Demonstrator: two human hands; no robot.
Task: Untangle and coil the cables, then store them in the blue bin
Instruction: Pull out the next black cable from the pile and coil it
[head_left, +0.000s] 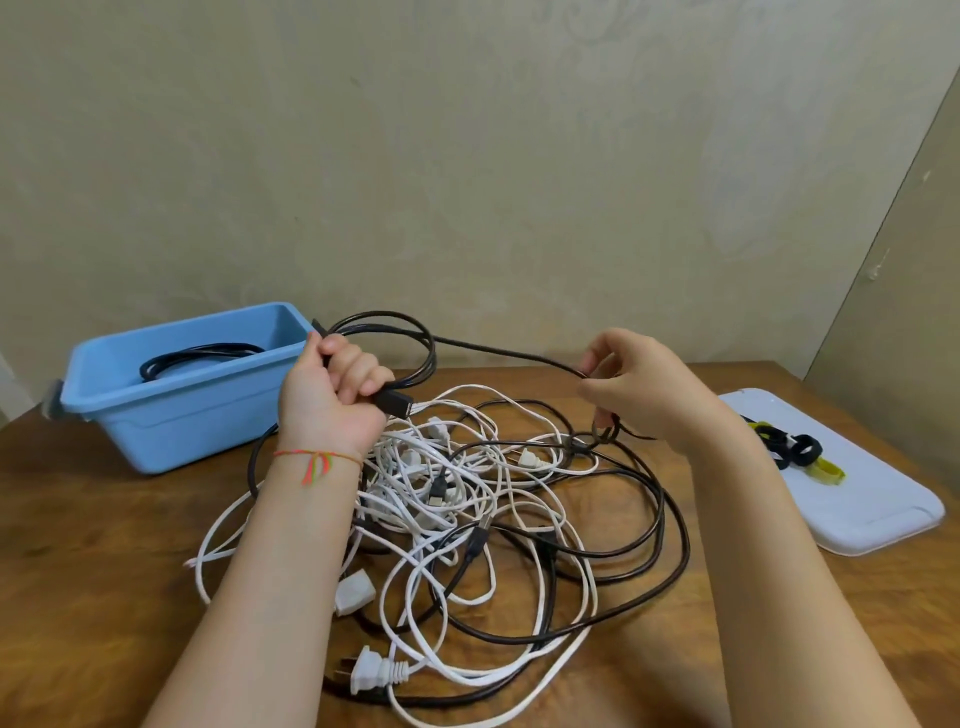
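A wooden table (104, 545) stands against a pale wall (467, 156), and most of its middle is taken up by a tangle of white and black cables (467, 499), their loops crossing over and under one another so that single runs are hard to follow. A white two-pin plug (371, 670) lies at the near edge of the heap, and a white socket end (355, 592) rests just beside the left forearm. To the far left sits the blue bin (171, 415), open at the top, with one coiled black cable (202, 356) already lying inside it. At the right edge a white tray (857, 514) holds a small cluster of black and yellow ties (779, 447). The left hand (332, 395) is raised above the heap beside the bin, fingers curled tight round a few gathered loops of a black cable (405, 332), with a dark connector (395, 402) sticking out below the fist; a thin coloured thread bracelet (317, 460) circles that wrist. From these loops the same cable stretches rightward in the air to the right hand (639, 384), which is lifted at about the same height and pinches the strand between thumb and fingertips, the other fingers loosely bent. Below that hand the cable drops back into the tangle.
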